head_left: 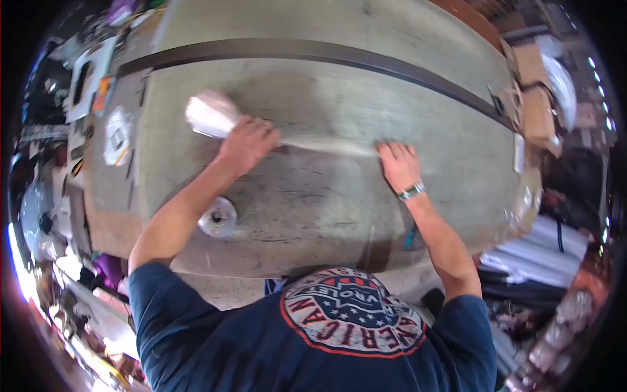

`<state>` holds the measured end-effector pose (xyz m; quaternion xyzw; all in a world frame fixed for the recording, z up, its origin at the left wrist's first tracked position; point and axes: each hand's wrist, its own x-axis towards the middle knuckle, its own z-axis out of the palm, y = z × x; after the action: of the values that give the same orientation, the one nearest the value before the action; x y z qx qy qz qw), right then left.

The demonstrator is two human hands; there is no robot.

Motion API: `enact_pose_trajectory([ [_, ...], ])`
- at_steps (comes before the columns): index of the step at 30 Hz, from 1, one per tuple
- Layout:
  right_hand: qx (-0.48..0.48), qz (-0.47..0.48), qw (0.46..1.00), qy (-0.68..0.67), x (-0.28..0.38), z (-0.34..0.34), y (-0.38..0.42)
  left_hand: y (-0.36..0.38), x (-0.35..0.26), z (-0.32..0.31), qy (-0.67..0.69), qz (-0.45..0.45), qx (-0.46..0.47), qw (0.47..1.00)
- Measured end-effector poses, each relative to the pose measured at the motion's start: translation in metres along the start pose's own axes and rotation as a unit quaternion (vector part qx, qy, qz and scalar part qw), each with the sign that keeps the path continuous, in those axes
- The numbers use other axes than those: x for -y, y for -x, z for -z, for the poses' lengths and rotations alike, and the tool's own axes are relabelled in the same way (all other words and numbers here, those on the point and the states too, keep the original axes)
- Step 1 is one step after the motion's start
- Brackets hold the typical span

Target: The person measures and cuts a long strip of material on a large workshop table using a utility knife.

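Note:
A whitish bundle (212, 114), blurred by motion, sticks out to the left of my left hand (249, 144), whose fingers are wrapped round it. From that hand a thin pale strip (326, 145) stretches to the right above the worktable (313, 196). Its other end meets the fingertips of my right hand (399, 163), which are pressed together. A patterned band is on my right wrist. Near my left forearm lies a round spool (217, 217) with a dark centre.
A dark bar (274, 48) crosses the table's far part. Cardboard pieces (530, 72) stand at the right edge. On the left lie a clear plastic packet (118, 137) and a white frame (86, 78). A small blue item (409, 239) lies near the front edge.

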<state>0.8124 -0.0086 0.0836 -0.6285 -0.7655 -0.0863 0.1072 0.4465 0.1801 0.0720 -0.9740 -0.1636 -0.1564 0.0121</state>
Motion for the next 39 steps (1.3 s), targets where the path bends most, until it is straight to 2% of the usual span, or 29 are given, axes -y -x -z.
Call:
enact_pose_trajectory([
  [1,-0.004,-0.003,1.0,0.004,-0.003,-0.008,0.0,0.009,0.01,-0.003,-0.042,-0.015,0.008,0.999],
  [6,0.013,-0.022,1.0,-0.008,0.001,-0.012,0.003,0.03,0.021,0.012,-0.032,0.077,0.015,0.996],
  [7,0.021,-0.026,0.999,-0.01,-0.002,-0.01,0.006,0.036,0.026,0.014,-0.054,0.086,0.053,0.993],
  [12,0.01,-0.018,1.0,-0.021,-0.008,-0.009,0.001,0.076,0.063,0.02,-0.114,0.136,0.028,0.984],
  [17,0.025,-0.024,0.998,-0.057,-0.01,0.007,-0.008,0.066,0.071,0.04,-0.009,0.112,0.044,0.993],
  [20,0.055,-0.007,0.997,-0.058,-0.032,-0.006,0.003,0.057,0.078,0.052,0.018,0.115,0.047,0.992],
  [21,0.035,-0.009,0.998,-0.051,-0.033,-0.003,-0.002,0.052,0.079,0.056,0.03,0.113,0.047,0.992],
  [23,-0.002,-0.018,0.999,-0.035,-0.037,0.005,-0.011,0.044,0.084,0.062,0.026,0.11,0.047,0.992],
  [26,0.067,-0.033,0.997,-0.02,-0.032,0.002,-0.016,0.05,0.087,0.051,-0.021,0.089,0.069,0.993],
  [27,0.064,-0.041,0.997,-0.029,-0.032,0.004,-0.018,0.048,0.088,0.049,-0.047,0.081,0.079,0.993],
  [31,0.077,-0.072,0.99,-0.095,-0.041,0.015,-0.012,0.045,0.091,0.052,0.01,0.108,0.12,0.987],
  [33,0.163,-0.135,0.958,-0.192,-0.065,0.019,-0.017,0.034,0.101,0.061,0.085,0.135,0.164,0.973],
  [36,0.244,-0.195,0.902,-0.299,-0.107,0.028,-0.047,-0.003,0.134,0.078,0.234,0.214,0.262,0.912],
  [39,0.297,-0.234,0.847,-0.375,-0.151,0.019,-0.089,-0.03,0.183,0.073,0.329,0.22,0.245,0.885],
])
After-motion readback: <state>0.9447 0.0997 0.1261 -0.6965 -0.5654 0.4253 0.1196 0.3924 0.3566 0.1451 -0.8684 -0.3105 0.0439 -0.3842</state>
